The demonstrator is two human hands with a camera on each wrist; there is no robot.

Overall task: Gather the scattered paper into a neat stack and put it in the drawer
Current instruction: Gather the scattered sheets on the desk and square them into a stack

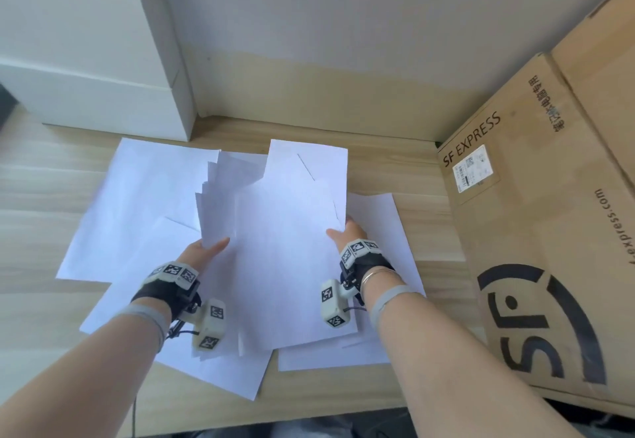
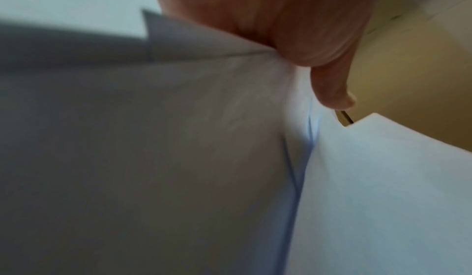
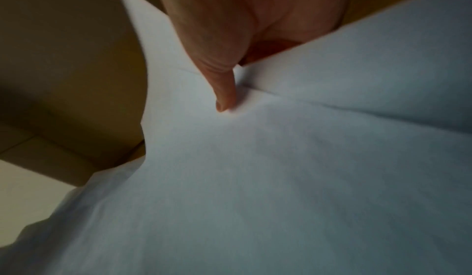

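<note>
A loose bundle of white paper sheets (image 1: 275,231) is held up over the wooden desk, its edges fanned out unevenly. My left hand (image 1: 206,252) grips its left edge, thumb on top, fingers hidden underneath. My right hand (image 1: 345,231) grips its right edge the same way. More sheets (image 1: 130,190) lie scattered flat on the desk below. In the left wrist view my thumb (image 2: 329,89) lies on the paper (image 2: 153,138). The right wrist view has my thumb (image 3: 222,89) pressing on the top sheet (image 3: 281,178). No drawer is in view.
A large SF Express cardboard box (image 1: 536,231) stands at the right on the desk (image 1: 41,197). A white box (image 1: 86,59) sits at the back left against the wall. The desk's front edge runs just below my forearms.
</note>
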